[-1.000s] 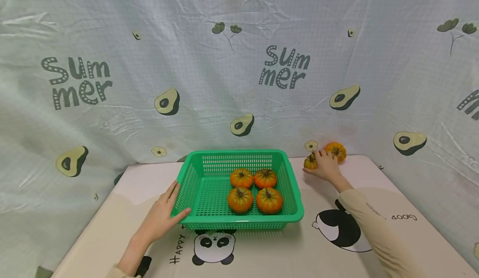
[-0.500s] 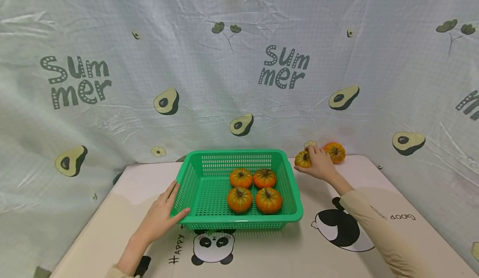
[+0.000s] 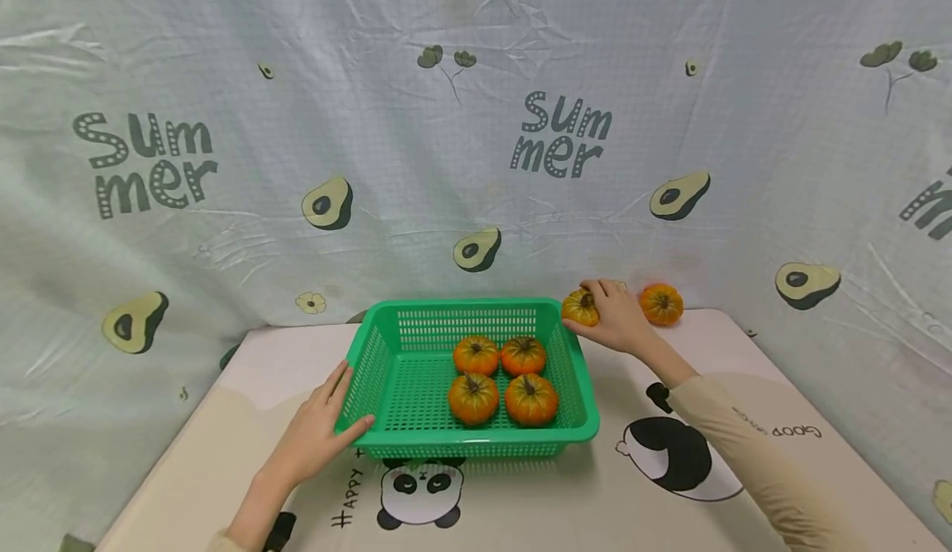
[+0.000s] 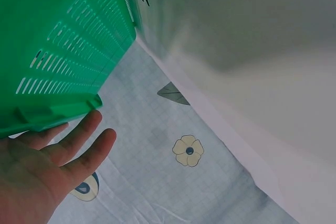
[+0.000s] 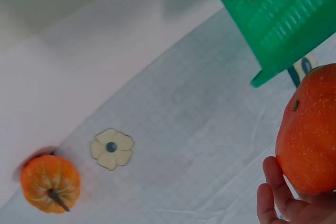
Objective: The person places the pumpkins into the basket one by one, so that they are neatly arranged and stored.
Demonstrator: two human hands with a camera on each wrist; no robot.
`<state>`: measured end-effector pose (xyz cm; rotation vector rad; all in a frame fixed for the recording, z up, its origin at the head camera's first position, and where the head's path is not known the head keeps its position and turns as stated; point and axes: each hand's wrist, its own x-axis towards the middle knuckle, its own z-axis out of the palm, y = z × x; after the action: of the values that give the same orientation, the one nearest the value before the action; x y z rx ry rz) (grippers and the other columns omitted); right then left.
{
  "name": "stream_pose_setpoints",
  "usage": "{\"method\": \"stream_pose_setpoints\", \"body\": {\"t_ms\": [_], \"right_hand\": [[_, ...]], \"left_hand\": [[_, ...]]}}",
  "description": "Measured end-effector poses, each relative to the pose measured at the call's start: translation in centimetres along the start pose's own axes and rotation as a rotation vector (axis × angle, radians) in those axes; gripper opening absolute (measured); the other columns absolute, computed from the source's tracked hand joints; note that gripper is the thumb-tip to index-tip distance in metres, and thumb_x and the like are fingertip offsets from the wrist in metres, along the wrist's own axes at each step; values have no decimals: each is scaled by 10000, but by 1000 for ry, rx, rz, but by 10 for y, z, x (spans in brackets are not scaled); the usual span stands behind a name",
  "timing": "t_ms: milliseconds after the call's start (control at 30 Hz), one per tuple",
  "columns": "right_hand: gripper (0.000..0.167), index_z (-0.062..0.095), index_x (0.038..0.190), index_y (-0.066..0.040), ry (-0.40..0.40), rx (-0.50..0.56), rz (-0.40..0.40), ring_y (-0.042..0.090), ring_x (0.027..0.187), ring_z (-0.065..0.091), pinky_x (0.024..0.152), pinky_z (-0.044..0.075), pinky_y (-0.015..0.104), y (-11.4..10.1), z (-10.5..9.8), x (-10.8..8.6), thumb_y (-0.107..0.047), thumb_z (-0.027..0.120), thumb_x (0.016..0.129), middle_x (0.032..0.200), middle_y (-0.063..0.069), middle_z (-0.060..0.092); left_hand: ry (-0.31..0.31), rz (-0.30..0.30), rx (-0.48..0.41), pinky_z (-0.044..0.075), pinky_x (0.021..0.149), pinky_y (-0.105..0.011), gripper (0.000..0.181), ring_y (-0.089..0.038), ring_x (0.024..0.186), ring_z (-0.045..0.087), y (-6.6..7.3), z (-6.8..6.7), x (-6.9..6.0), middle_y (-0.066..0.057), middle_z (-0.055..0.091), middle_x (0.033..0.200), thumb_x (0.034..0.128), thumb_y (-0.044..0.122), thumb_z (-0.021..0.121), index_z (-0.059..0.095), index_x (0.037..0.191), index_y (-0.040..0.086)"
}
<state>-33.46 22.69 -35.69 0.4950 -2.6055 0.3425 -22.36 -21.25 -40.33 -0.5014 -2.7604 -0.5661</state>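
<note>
A small orange pumpkin (image 3: 580, 308) is gripped by my right hand (image 3: 619, 319), held just off the back right corner of the green basket (image 3: 483, 436). In the right wrist view that pumpkin (image 5: 310, 135) shows its orange underside, with fingers around it. Several like pumpkins (image 3: 532, 399) sit in the right half of the basket. My left hand (image 3: 312, 428) rests on the basket's left rim, its fingers spread and fairly straight; the left wrist view has the hand (image 4: 58, 161) against the rim from outside.
One more pumpkin (image 3: 661, 304) stands at the table's back right corner, near the curtain. The patterned curtain (image 3: 387, 164) rises right behind the table (image 3: 535, 502). Panda drawings (image 3: 421, 490) are printed on the tabletop.
My right hand has carried the gripped pumpkin leftward from beside the corner pumpkin to the basket's back right corner. The left hand has stayed on the rim.
</note>
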Motion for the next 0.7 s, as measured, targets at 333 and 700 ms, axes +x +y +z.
{"method": "stream_pose_setpoints", "body": {"t_ms": [333,700], "right_hand": [[688,512,1204,-96,-79,0,-46,315,933,544,809,433,476,-30,-11,9,-575,619,721,1090,145,540],[614,522,1147,-155,-94,-32,-203,278,956,554,812,452,466,-74,-22,29,-601,583,730,1086,71,532]], "left_hand": [[-9,-4,-3,346,902,-591,789,-469,1217,343,-1,1,-1,-236,214,1446,848,434,538,235,1388,-55],[-13,-5,2,347,900,-590,791,-470,1210,347,0,-1,0,-240,214,1444,851,439,532,229,1389,-57]]}}
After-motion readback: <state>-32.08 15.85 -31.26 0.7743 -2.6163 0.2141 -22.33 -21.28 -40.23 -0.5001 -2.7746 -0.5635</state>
